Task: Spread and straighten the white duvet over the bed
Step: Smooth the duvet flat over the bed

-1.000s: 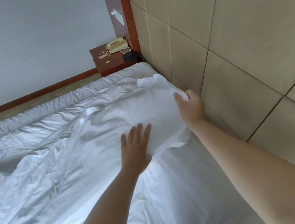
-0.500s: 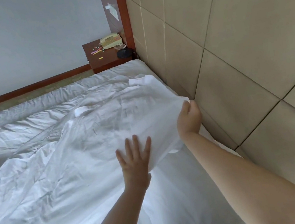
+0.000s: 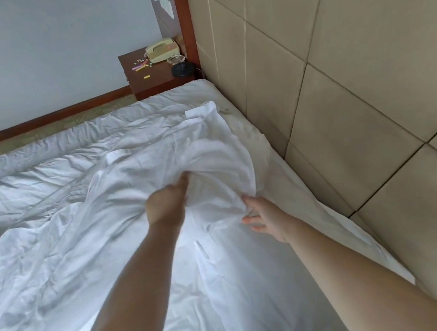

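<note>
— Where does your duvet (image 3: 83, 231) lie?
— Across the bed (image 3: 295, 181), left and centre of frame, headboard panels (image 3: 343, 86) at right.
— And your hands?
— Both centre frame on its bunched edge, left hand (image 3: 164, 203) left of right hand (image 3: 266, 216). Nightstand (image 3: 151, 81) upper centre, telephone (image 3: 162, 50) on it.

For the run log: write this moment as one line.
left hand: grips bunched duvet | right hand: holds duvet edge | duvet: rumpled, near headboard | spreading: unfinished
</note>
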Tool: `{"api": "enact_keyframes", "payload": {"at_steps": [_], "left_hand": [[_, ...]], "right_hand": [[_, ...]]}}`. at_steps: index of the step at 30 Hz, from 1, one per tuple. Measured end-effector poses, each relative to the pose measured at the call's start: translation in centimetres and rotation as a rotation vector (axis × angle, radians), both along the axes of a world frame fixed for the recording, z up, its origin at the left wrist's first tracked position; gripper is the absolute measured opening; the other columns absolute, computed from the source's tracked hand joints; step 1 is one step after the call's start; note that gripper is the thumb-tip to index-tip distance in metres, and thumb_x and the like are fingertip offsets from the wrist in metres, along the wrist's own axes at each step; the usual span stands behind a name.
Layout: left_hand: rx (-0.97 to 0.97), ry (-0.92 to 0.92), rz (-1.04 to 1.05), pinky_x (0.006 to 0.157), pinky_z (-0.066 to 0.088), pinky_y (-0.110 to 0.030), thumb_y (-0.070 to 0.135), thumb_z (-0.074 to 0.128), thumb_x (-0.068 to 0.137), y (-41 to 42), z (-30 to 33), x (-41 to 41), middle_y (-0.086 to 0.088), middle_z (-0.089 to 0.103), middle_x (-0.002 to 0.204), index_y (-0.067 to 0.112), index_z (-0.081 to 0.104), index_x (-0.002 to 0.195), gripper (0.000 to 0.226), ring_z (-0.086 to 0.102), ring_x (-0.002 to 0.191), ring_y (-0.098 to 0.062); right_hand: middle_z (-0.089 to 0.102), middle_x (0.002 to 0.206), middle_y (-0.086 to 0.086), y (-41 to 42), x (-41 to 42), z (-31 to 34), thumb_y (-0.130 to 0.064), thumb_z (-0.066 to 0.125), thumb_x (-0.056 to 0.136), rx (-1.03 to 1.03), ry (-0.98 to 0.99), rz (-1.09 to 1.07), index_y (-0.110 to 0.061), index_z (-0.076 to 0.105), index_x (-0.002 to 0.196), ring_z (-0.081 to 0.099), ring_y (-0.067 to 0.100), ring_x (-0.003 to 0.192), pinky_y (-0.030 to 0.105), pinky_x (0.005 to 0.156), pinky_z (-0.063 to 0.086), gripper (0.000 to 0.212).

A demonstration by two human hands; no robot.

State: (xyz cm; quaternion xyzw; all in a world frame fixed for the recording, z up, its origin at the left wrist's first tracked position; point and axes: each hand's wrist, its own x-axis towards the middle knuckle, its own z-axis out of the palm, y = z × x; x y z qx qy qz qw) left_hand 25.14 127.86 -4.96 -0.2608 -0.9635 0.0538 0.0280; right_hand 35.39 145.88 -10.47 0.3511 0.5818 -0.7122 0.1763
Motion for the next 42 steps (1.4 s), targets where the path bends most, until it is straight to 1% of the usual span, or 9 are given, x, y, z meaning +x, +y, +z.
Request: {"api": "enact_keyframes", "payload": {"at_steps": [6, 9, 14, 17, 21, 27, 32, 37, 42], "left_hand": [[0.046, 0.07, 0.153, 0.064, 0.039, -0.034, 0.013, 0.044, 0.096, -1.0, 4.2, -3.1, -0.014, 0.065, 0.101, 0.012, 0.052, 0.114, 0.02, 0.063, 0.092, -0.035], [0.044, 0.083, 0.146, 0.063, 0.037, -0.033, 0.012, 0.044, 0.096, -1.3, 5.1, -3.5, -0.013, 0.065, 0.1, 0.01, 0.05, 0.113, 0.018, 0.064, 0.091, -0.035], [0.073, 0.083, 0.129, 0.062, 0.038, -0.034, 0.012, 0.045, 0.095, -1.8, 5.7, -3.0, -0.013, 0.064, 0.097, 0.01, 0.05, 0.111, 0.016, 0.064, 0.088, -0.035], [0.097, 0.08, 0.131, 0.059, 0.037, -0.034, 0.007, 0.046, 0.092, -2.4, 6.1, -2.7, -0.012, 0.065, 0.093, 0.01, 0.05, 0.109, 0.017, 0.063, 0.084, -0.035], [0.12, 0.09, 0.14, 0.056, 0.036, -0.033, 0.003, 0.046, 0.09, -3.1, 6.8, -3.0, -0.011, 0.064, 0.089, 0.011, 0.049, 0.107, 0.019, 0.063, 0.081, -0.034], [0.1, 0.096, 0.137, 0.058, 0.036, -0.033, 0.006, 0.045, 0.092, -4.1, 7.4, -4.0, -0.011, 0.065, 0.095, 0.011, 0.049, 0.111, 0.021, 0.063, 0.088, -0.034], [0.099, 0.095, 0.136, 0.058, 0.036, -0.033, 0.005, 0.043, 0.092, -3.6, 7.3, -3.8, -0.011, 0.065, 0.095, 0.01, 0.049, 0.11, 0.02, 0.063, 0.088, -0.034], [0.119, 0.077, 0.14, 0.059, 0.037, -0.032, 0.002, 0.044, 0.09, -3.8, 7.0, -3.5, -0.01, 0.064, 0.095, 0.01, 0.049, 0.109, 0.022, 0.063, 0.089, -0.034], [0.117, 0.075, 0.113, 0.059, 0.037, -0.033, 0.005, 0.045, 0.091, -4.0, 6.8, -3.5, -0.01, 0.064, 0.094, 0.01, 0.048, 0.109, 0.019, 0.063, 0.087, -0.033]], "right_hand": [[0.057, 0.097, 0.001, -5.3, -1.1, 0.0, -0.03, 0.035, 0.101, -0.066, 0.01, -0.305, -0.012, 0.055, 0.104, 0.059, 0.018, 0.087, 0.032, 0.082, 0.046, 0.027], [0.056, 0.096, 0.002, -8.4, -0.5, 0.6, -0.016, 0.051, 0.094, 0.125, -0.149, 0.135, -0.014, 0.05, 0.103, 0.055, 0.01, 0.071, 0.021, 0.06, 0.04, 0.009], [0.052, 0.127, -0.005, -10.7, -2.3, 2.1, -0.043, 0.071, 0.082, -0.003, 0.029, 0.204, -0.025, 0.024, 0.147, 0.054, 0.013, 0.109, 0.027, 0.089, 0.047, 0.082], [0.056, 0.108, -0.01, -10.3, -4.2, 4.4, -0.043, 0.066, 0.086, 0.106, 0.174, 0.1, -0.019, 0.05, 0.127, 0.052, 0.006, 0.097, 0.021, 0.084, 0.04, 0.051], [0.047, 0.135, -0.003, -11.5, -5.6, 5.6, -0.038, 0.054, 0.095, 0.081, 0.246, 0.018, -0.013, 0.041, 0.137, 0.044, 0.013, 0.124, 0.022, 0.095, 0.027, 0.051], [0.067, 0.095, -0.006, -14.4, -4.1, 3.4, -0.037, 0.028, 0.102, -0.23, 0.114, 0.041, -0.022, 0.051, 0.098, 0.067, 0.01, 0.081, 0.035, 0.099, 0.034, 0.028], [0.048, 0.135, -0.008, -14.1, -5.0, 4.1, -0.017, 0.036, 0.099, -0.06, 0.186, 0.028, -0.029, 0.041, 0.128, 0.045, 0.011, 0.124, 0.033, 0.107, 0.034, 0.031], [0.061, 0.102, -0.008, -15.5, -5.3, 4.0, -0.014, 0.034, 0.098, 0.066, 0.173, 0.264, -0.025, 0.053, 0.095, 0.059, 0.004, 0.088, 0.024, 0.084, 0.04, 0.022], [0.047, 0.075, -0.004, -15.5, -4.3, 4.2, 0.004, 0.049, 0.088, 0.303, 0.13, 0.493, -0.003, 0.055, 0.111, 0.045, 0.008, 0.068, 0.016, 0.058, 0.036, 0.024]]}}
